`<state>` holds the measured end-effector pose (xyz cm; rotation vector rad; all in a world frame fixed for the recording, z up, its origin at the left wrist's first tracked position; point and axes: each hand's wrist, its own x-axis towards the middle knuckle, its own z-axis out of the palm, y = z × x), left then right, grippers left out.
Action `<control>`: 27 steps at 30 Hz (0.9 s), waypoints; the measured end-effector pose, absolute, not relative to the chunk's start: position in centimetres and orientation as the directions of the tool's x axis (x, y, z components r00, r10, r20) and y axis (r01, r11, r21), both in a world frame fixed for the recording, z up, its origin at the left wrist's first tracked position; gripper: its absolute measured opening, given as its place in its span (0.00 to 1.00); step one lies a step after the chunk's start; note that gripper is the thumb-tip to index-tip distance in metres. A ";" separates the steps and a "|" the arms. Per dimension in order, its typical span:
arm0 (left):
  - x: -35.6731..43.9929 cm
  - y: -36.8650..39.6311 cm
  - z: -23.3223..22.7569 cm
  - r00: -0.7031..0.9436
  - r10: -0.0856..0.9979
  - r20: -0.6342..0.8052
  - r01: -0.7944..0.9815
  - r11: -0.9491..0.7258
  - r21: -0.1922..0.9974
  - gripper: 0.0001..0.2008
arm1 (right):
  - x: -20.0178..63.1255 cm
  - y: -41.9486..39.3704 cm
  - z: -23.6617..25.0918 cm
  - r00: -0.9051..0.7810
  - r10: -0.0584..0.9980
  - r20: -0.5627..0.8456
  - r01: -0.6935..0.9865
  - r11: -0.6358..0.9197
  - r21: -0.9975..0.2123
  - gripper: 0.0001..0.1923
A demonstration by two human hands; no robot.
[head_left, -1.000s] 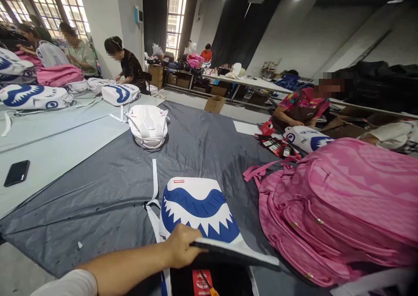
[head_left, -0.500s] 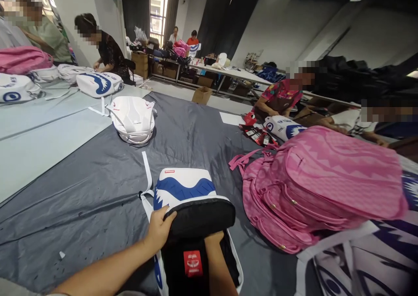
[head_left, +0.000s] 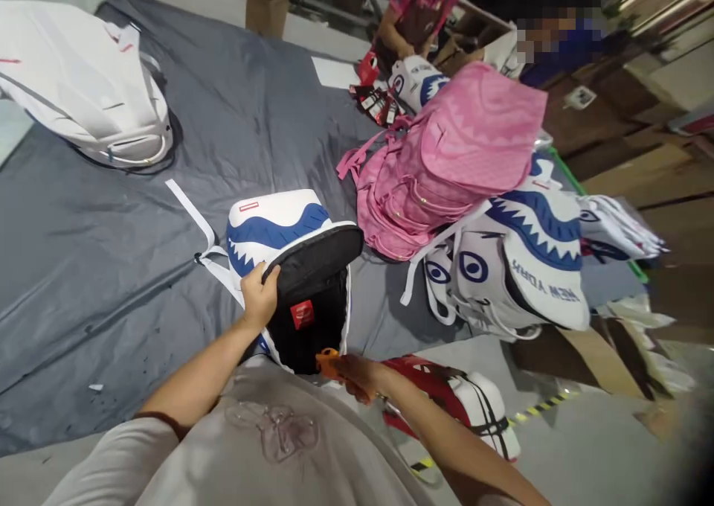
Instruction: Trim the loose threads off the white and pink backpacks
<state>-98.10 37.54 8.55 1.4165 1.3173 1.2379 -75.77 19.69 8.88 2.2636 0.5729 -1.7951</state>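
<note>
A white backpack (head_left: 279, 212) with a blue wave and jagged-teeth print stands unzipped in front of me. Its black-lined flap (head_left: 320, 260) is folded back, and my left hand (head_left: 259, 295) pinches the flap's left edge. Inside the dark opening a red label (head_left: 302, 314) shows. My right hand (head_left: 362, 376) is closed around an orange tool (head_left: 329, 361) at the near rim of the opening; its exact kind is not clear. White straps (head_left: 193, 212) trail from the backpack's left side onto the grey cloth (head_left: 139, 268).
Pink backpacks (head_left: 446, 164) are stacked to the right, beside white-and-blue ones (head_left: 535, 260). A white backpack (head_left: 94, 89) lies at far left. Below the table edge is a red-and-white bag (head_left: 474, 402). Across the table a person (head_left: 413, 22) handles another bag near red tags (head_left: 376, 104).
My view has swung down and to the right. My right hand has come out of the backpack and now holds an orange tool at its near rim. My left hand keeps its grip on the flap.
</note>
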 end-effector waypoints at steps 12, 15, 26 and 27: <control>-97.1 37.5 10.0 0.181 0.930 0.320 0.173 -0.351 0.920 0.21 | -80.8 26.0 3.9 0.200 0.596 -0.778 -0.479 -0.633 -0.608 0.32; -97.5 38.3 10.3 0.166 0.927 0.337 0.184 -0.365 0.913 0.21 | -81.8 24.2 2.9 0.308 0.569 -0.763 -0.572 -0.530 -0.626 0.32; -97.1 39.2 10.2 0.218 0.902 0.374 0.179 -0.414 0.893 0.22 | -83.9 24.7 -0.2 0.326 0.509 -0.796 -0.510 -0.614 -0.602 0.26; -97.0 39.3 10.2 0.230 0.895 0.381 0.182 -0.424 0.887 0.23 | -84.6 25.3 -0.9 0.332 0.535 -0.777 -0.467 -0.622 -0.628 0.23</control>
